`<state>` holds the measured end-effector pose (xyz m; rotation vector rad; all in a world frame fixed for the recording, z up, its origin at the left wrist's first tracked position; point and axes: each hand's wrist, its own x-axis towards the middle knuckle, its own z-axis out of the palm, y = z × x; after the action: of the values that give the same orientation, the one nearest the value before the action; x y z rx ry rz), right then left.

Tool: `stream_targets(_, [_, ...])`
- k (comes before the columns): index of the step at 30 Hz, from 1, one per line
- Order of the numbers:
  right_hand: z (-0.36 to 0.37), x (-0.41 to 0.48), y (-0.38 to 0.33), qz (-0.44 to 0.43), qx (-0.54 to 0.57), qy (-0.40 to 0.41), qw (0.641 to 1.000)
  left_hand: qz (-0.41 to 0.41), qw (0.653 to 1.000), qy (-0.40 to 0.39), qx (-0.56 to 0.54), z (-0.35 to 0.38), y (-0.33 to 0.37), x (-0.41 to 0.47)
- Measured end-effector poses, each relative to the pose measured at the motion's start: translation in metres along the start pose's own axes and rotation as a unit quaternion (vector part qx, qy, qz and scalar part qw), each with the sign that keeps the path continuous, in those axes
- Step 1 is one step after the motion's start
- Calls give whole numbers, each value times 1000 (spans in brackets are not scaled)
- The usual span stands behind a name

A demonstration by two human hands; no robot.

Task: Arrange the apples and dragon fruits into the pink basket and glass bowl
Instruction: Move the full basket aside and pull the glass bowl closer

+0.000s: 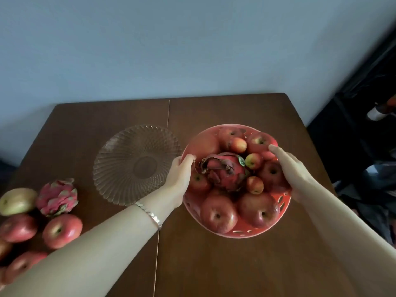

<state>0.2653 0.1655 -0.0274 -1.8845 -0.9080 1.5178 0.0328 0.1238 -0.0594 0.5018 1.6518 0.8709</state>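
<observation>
The pink basket (240,233) stands right of centre on the wooden table, filled with several red apples (218,213) around one dragon fruit (227,174). My left hand (180,179) grips the basket's left rim. My right hand (293,170) grips its right rim, fingers lying over the apples there. The glass bowl (137,161), wide and shallow, sits left of the basket with nothing in it. At the table's left edge lie a second dragon fruit (56,197), several red apples (62,231) and a yellow-green apple (17,201).
A seam (168,112) runs down the middle of the table. The blue wall (171,50) stands just behind the far edge. Dark clutter and a white object (376,113) fill the floor area beyond the table's right side.
</observation>
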Motion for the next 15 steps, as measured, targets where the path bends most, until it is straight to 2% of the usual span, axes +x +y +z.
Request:
stream_targets(8, [-2, 75, -27, 27, 25, -4, 999, 4, 999, 19, 40, 32, 51, 58])
stream_targets(15, [-1, 90, -21, 49, 26, -14, 998, -29, 995, -8, 91, 32, 63, 69])
